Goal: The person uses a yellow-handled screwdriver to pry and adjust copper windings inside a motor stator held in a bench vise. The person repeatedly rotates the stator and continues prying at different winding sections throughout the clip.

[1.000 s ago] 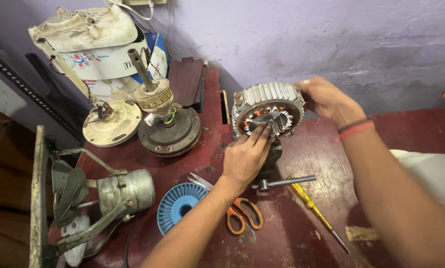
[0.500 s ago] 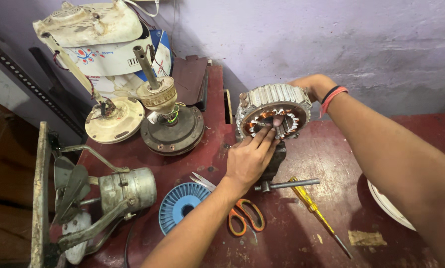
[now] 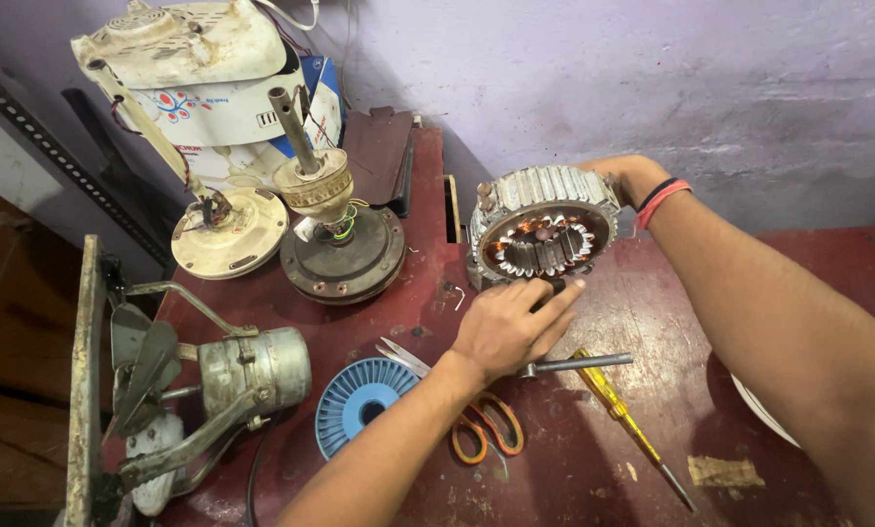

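A round motor stator (image 3: 545, 229) with a ribbed metal shell and copper windings stands on edge on the dark red table (image 3: 798, 263), its open face toward me. My right hand (image 3: 621, 174) reaches around behind it and grips its upper right rim; most of the fingers are hidden, and a red and a black band sit on the wrist. My left hand (image 3: 510, 327) lies on the table just in front, fingers stretched out and touching the stator's lower rim. It holds nothing that I can see.
A metal rod tool (image 3: 579, 364), a yellow screwdriver (image 3: 618, 415), orange-handled scissors (image 3: 486, 429) and a blue ribbed disc (image 3: 364, 400) lie near my left hand. A fan motor with an upright shaft (image 3: 340, 244), a cream cap (image 3: 227, 234) and a small bladed fan motor (image 3: 252, 371) fill the left side.
My left fingers have come down from the stator's centre to its lower rim. My right hand has slid further behind the stator.
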